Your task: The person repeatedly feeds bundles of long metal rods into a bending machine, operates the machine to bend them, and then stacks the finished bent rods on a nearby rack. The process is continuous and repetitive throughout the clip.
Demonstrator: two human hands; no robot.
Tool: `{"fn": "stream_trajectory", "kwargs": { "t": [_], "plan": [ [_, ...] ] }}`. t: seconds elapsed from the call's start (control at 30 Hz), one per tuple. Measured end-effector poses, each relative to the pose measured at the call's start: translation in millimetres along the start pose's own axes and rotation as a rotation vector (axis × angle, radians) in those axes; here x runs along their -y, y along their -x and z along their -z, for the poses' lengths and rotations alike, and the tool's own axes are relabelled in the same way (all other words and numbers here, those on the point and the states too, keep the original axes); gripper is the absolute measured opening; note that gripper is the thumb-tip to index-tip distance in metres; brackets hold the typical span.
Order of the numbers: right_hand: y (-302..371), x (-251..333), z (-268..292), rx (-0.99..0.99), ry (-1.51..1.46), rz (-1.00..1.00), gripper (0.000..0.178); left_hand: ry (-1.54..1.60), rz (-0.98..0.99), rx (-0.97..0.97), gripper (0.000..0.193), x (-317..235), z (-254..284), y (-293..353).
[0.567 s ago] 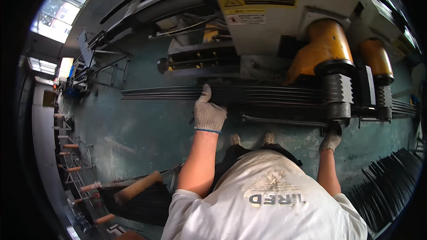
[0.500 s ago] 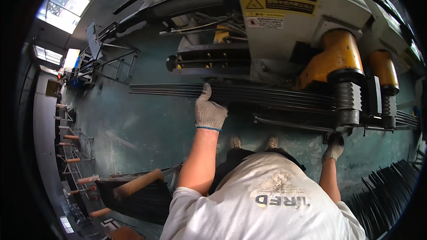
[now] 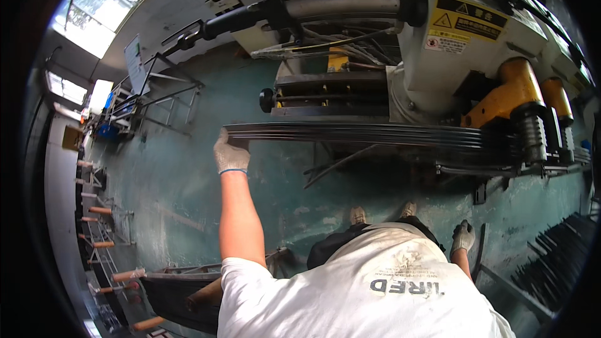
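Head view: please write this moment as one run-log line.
dark bars: reaching machine | left hand: gripping their left end | right hand: off bars

floor point(image 3: 169, 181): worn green | window point(image 3: 109, 3): bright | wall point(image 3: 57, 200): pale, perhaps grey

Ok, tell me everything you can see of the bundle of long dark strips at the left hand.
The bundle of long, thin, dark strips looks like metal or hard plastic, with a dull sheen. Several strips lie side by side, pale glints running lengthwise, nearly straight across the view. The pale-gloved left hand grips its left end. Rightward it runs into shadow near the grey ribbed cylinder; contact there, and the exact count, cannot be made out.
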State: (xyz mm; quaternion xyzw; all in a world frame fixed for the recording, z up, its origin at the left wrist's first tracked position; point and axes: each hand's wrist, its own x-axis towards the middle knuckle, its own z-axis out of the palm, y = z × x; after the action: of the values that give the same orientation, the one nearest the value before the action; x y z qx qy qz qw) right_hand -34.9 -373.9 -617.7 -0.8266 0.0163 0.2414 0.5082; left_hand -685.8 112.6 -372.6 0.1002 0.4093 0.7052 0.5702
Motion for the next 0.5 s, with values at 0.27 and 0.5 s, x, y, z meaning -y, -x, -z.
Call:
{"fn": "stream_trajectory", "kwargs": {
  "t": [0.27,0.5],
  "plan": [
    [54,34,4,-0.025,0.317,0.114,0.038,-0.275,0.027,0.278,0.06,-9,13,4],
    [54,29,16,-0.087,0.319,0.047,0.041,-0.537,0.127,0.322,0.059,-25,11,23]
  ]
}}
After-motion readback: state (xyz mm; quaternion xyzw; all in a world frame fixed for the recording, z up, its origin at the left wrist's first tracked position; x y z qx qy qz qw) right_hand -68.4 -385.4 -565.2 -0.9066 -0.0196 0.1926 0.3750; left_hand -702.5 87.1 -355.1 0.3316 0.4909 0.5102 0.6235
